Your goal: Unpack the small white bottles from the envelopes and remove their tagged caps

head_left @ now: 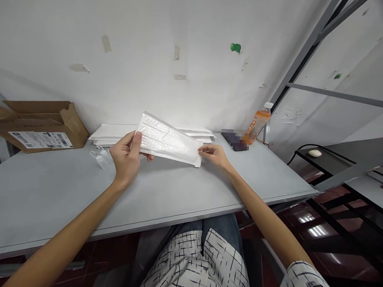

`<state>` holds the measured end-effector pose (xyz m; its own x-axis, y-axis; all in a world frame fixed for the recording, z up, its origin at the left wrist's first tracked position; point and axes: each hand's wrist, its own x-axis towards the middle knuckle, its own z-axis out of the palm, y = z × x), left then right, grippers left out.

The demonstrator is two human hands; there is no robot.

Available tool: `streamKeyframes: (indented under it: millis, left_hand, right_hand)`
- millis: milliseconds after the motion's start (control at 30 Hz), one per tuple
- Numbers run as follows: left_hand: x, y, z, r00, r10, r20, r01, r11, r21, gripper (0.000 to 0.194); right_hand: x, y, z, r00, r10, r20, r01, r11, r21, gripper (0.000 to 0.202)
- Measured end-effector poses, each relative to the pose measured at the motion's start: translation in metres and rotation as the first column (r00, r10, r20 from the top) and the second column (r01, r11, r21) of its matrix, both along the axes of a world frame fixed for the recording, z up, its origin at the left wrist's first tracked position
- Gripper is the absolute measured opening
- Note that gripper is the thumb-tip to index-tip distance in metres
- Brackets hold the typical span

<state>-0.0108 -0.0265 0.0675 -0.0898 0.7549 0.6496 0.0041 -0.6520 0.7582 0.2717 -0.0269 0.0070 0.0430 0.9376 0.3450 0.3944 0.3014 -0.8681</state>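
While it is held tilted above the grey table [170, 197], left end higher, the white padded envelope [168, 140] spans the gap between both hands. Left hand [127, 160]: clamped on the left end, thumb on the near face. Right hand [215, 156]: fingertips closed on the right end, above a small folded corner. Behind the envelope, flat white stack [112, 132] on the table; crumpled clear plastic [101, 159] just beside the left hand. Farther left, open cardboard box [68, 128], labelled. Right rear: dark object [234, 141], partly pixelated, and orange-labelled bottle [259, 123], tilted.
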Motion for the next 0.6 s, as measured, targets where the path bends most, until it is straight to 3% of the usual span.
streamKeyframes:
  millis: [267, 433, 600]
  left_hand:
    - [-0.005, -0.002, 0.000, 0.983, 0.014, -0.186, -0.009, 1.000, 0.028, 0.027]
    - [-0.017, 0.005, 0.000, 0.945, -0.068, -0.321, 0.066, 0.998, -0.016, 0.056]
    - [-0.024, 0.011, -0.002, 0.907, -0.011, -0.422, 0.051, 0.995, 0.083, 0.067]
  right_hand:
    - [0.006, 0.005, -0.005, 1.000, -0.016, 0.019, 0.017, 0.999, -0.050, 0.020]
    - [0.008, 0.004, -0.003, 0.999, -0.004, 0.048, 0.006, 0.999, -0.034, 0.020]
    - [0.006, -0.001, 0.002, 0.992, 0.089, -0.092, -0.099, 0.989, -0.111, 0.021]
